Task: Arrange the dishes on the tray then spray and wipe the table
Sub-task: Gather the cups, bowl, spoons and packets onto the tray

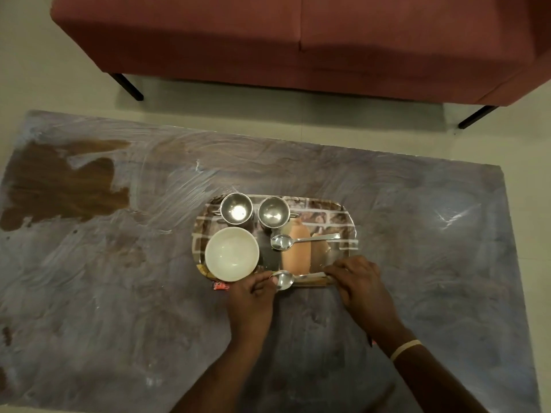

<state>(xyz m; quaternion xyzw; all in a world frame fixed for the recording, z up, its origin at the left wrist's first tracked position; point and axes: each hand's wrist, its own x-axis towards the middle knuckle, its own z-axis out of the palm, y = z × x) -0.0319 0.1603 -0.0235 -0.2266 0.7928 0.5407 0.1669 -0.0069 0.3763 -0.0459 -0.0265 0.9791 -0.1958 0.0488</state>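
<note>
Arranging step, seemingly near its end: last spoon (286,279) being set along the tray's (347,217) near edge. Left hand (252,296) curled at the spoon's bowl end, fingertips touching it; right hand (356,280) bent over the handle end, pinching it, though exact hold hard to tell. Next, probably: let go, then fetch spray and cloth, neither in view. On the tray, mid-table (119,278): two steel cups (237,210) far, white bowl (232,254) near left, second spoon (301,241) right. Table smeared, brown patch far left.
</note>
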